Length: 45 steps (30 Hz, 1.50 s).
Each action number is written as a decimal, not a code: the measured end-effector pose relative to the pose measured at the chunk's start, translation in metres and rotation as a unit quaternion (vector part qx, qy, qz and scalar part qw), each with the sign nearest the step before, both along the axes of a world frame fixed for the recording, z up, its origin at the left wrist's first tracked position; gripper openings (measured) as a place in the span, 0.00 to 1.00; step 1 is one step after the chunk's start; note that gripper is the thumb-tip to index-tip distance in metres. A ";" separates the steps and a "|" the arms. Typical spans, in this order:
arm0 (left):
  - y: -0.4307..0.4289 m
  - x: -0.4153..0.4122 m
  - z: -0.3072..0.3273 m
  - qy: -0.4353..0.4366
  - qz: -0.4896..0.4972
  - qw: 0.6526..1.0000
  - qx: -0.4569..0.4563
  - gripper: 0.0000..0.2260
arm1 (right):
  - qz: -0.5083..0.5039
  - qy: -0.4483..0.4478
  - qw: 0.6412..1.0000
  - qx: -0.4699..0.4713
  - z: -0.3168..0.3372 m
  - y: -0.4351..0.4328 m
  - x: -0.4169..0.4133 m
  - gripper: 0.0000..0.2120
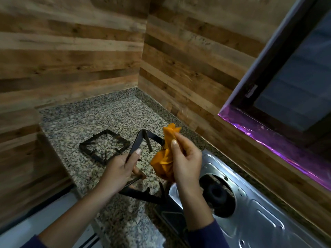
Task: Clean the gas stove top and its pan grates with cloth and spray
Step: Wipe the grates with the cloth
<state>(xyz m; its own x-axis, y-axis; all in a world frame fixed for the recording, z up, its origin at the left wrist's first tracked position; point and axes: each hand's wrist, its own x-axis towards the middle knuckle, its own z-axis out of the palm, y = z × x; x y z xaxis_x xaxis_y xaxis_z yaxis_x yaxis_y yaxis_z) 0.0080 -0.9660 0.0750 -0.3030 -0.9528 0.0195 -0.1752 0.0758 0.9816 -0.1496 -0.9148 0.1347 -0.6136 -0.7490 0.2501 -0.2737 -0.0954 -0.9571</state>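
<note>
Head view: left hand point(118, 169) has its grip clenched around one bar of a black square cast-iron pan grate point(143, 154), tilting it up off the speckled granite bench point(107, 113), likely to expose the bars for wiping. Right hand point(186, 158) grasps a bunched orange cloth point(164, 158) just right of the raised grate. A second black grate point(104, 146) lies flat on the bench, further left. The steel stove top point(250, 212) sits near right, burner bare. Open bench remains far; wood-panelled walls close it in on the left and far side. No spray visible.
</note>
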 end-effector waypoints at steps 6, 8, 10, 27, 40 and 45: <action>0.003 -0.010 0.007 -0.004 -0.020 1.000 0.024 0.27 | 0.093 0.233 0.966 0.061 -0.015 -0.007 0.010 0.16; 0.005 -0.009 0.002 0.013 0.011 0.999 0.046 0.26 | 0.121 0.187 0.968 0.119 -0.026 0.004 0.011 0.17; 0.002 -0.004 0.002 0.010 0.044 0.999 0.031 0.26 | 0.121 0.053 0.981 0.142 -0.035 0.018 0.008 0.16; -0.001 -0.017 0.001 0.130 -0.003 0.986 0.102 0.24 | -0.010 -0.009 0.995 0.097 -0.024 0.024 -0.044 0.20; -0.040 0.007 0.055 -0.099 -0.131 0.974 -0.154 0.33 | 0.149 0.559 0.815 0.035 0.084 -0.015 -0.068 0.18; -0.014 -0.016 0.049 0.074 -0.025 0.992 -0.098 0.32 | 0.107 0.515 0.849 0.053 0.103 -0.035 -0.061 0.24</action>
